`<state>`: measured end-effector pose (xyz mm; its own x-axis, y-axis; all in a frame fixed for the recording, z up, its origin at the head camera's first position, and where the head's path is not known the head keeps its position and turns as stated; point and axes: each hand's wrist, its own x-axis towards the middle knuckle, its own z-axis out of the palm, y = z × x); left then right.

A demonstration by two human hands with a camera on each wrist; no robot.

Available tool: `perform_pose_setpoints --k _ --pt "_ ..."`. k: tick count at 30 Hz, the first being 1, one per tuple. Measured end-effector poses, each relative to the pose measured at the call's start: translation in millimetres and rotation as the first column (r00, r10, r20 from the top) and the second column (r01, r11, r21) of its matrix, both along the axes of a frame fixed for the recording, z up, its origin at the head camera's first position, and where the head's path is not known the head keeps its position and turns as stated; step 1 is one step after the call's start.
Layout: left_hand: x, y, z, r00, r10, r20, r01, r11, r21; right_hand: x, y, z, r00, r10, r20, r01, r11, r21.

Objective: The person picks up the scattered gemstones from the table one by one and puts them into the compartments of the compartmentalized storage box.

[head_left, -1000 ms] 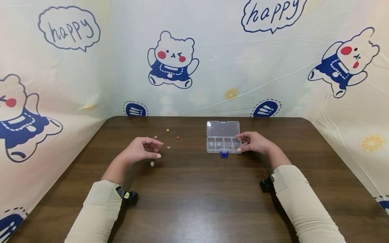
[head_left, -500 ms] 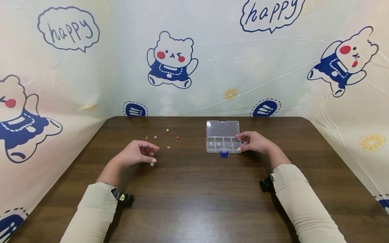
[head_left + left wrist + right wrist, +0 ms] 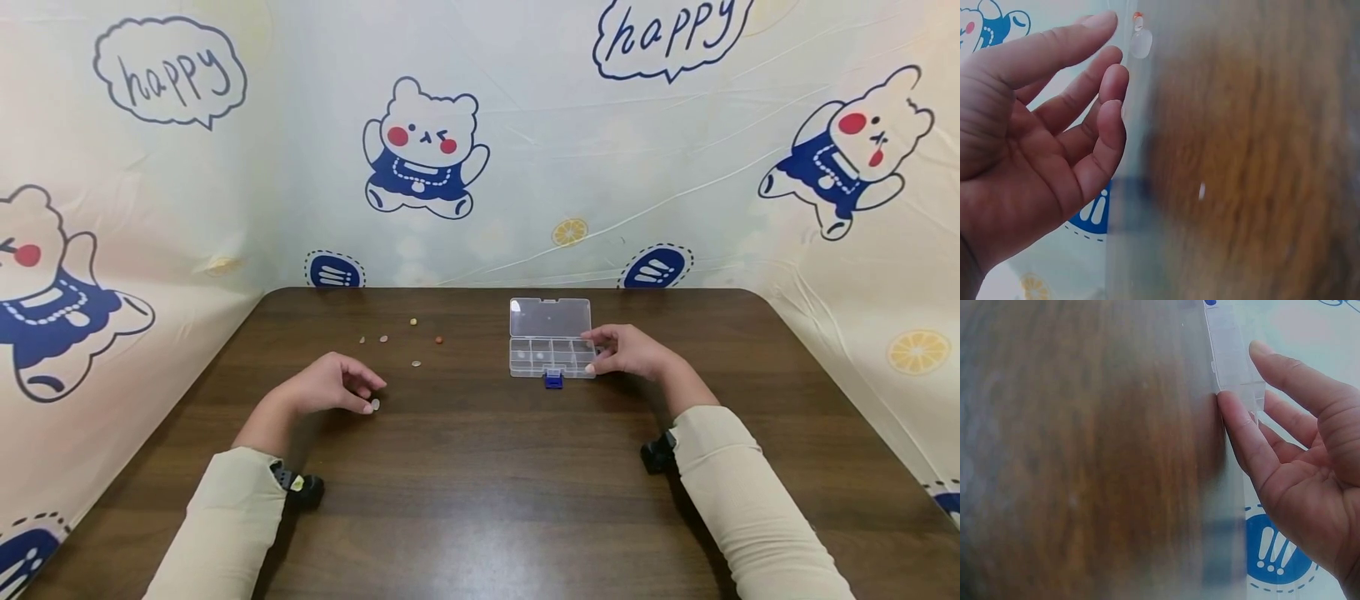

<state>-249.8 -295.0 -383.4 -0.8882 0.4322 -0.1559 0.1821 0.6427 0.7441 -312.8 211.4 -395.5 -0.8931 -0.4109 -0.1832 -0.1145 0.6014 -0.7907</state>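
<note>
My left hand (image 3: 333,385) hovers low over the left of the table, thumb and fingers apart. Its thumb tip is right at a small whitish oval stone (image 3: 376,405); in the left wrist view a gap shows between the thumb and the stone (image 3: 1141,44). My right hand (image 3: 633,350) holds the right end of a clear compartment box (image 3: 573,367), fingers at the back and thumb at the front. The box's lid (image 3: 551,318) stands open behind it, and a blue latch (image 3: 553,381) hangs at the front. Pale pieces (image 3: 521,355) lie in its left compartments.
Beyond my left hand lie a yellow piece (image 3: 413,322), an orange-red piece (image 3: 439,340) and pale pieces (image 3: 384,339), one (image 3: 416,363) nearer the middle. The brown wooden table (image 3: 480,483) ends at a printed cloth backdrop (image 3: 525,167).
My left hand has moved toward me and slightly left, down to the whitish oval stone, uncovering a pale piece behind it. My right hand and the box stay in place.
</note>
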Motion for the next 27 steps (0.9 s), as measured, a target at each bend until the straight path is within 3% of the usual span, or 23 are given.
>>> perform_pose_setpoints --k 14,27 --pt "-7.2 -0.1 -7.0 0.996 -0.091 -0.012 0.090 0.992 -0.090 0.4 -0.2 -0.1 1.000 0.000 -0.005 0.000 1.000 -0.001" --pt "-8.7 1.5 -7.6 0.994 -0.105 0.011 0.105 0.986 -0.127 -1.6 1.6 -2.3 1.000 0.004 -0.010 -0.004 1.000 0.011"
